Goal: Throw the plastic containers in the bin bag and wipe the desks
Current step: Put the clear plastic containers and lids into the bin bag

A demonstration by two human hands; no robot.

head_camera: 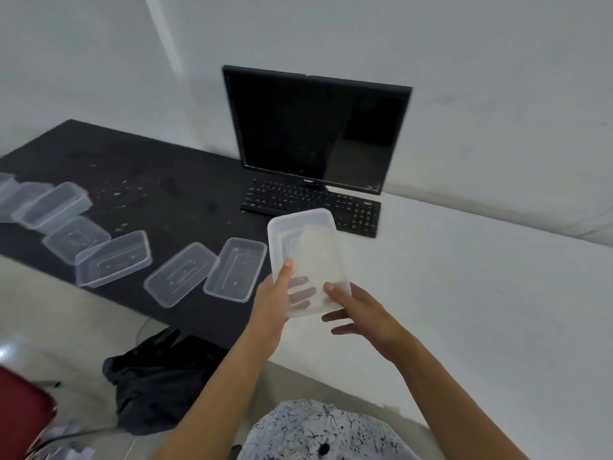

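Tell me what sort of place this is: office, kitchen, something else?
Most likely an office or computer room: a black monitor and keyboard sit where a white desk meets a black desk littered with empty plastic containers, against a bare wall.

monitor [315,127]: black, flat, upright, screen dark; back close to wall
keyboard [311,204]: black, full-size w/ numpad, just in front of monitor base, angled down to the right; near edge partly hidden
wall [464,61]: plain off-white, pale vertical streak upper left
floor [83,320]: light beige, blurred
red obj [23,413]: btm-left corner, rounded edge, cut by frame; can't tell what it is
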